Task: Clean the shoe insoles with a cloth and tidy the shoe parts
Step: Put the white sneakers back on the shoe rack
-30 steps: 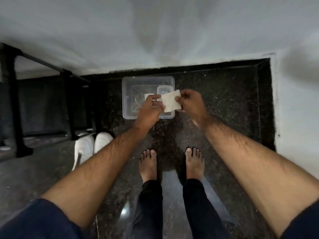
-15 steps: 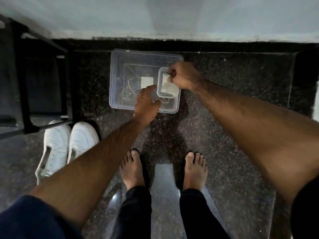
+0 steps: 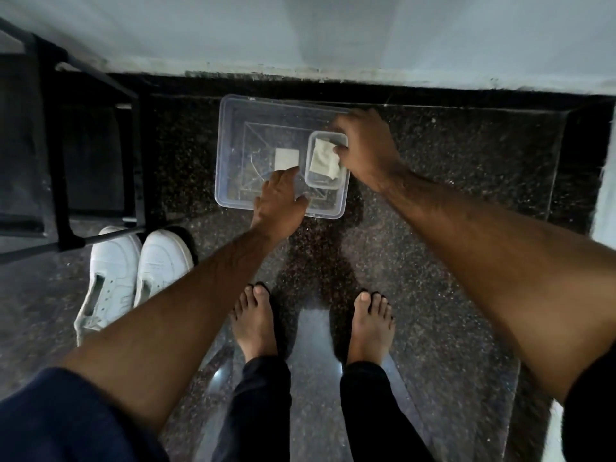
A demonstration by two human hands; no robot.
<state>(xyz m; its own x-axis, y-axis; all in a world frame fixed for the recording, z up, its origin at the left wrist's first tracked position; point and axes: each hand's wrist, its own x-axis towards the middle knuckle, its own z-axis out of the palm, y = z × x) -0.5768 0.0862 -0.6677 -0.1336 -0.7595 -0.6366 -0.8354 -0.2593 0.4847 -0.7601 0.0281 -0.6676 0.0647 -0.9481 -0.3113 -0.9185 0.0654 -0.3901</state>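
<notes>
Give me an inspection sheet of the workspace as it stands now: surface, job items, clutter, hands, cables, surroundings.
Surface: dark speckled stone floor, glossy near the bare feet.
Job's things: crumpled white cloth in a small clear tub inside a large clear bin; a folded white square lies on the bin's floor; pair of white shoes side by side at left. Insoles: nothing seen.
Clutter: nothing seen.
Hands: right hand pinches the cloth; left hand reaches into the bin, fingers straight, by the square.
Cables: nothing seen.
Surroundings: pale wall behind; black metal frame at left.
</notes>
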